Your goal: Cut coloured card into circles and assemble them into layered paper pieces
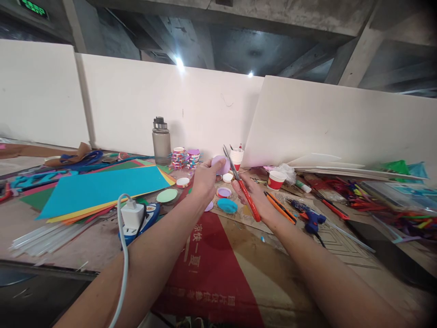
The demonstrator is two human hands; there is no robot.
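Observation:
My left hand (204, 180) pinches a round piece of purple paper (225, 170) and holds it up over the table. In my right hand (256, 195) are scissors with red handles (250, 200), their metal blades pointing up and away beside the purple disc. Below my hands lie a blue paper disc (227, 206), a short paper-cup piece with a purple top (224, 192) and a white cup piece (227, 177). A green paper disc (167, 196) lies left of my left wrist. Another purple disc (209, 206) is partly hidden by my left forearm.
Coloured paper sheets (109, 187) and a power strip (150, 218) with a white charger lie left. Stacked cup pieces (178, 158) and a bottle (161, 141) stand behind. A paper cup (276, 180), orange-black cutter (280, 207) and blue glue gun (312, 221) are right.

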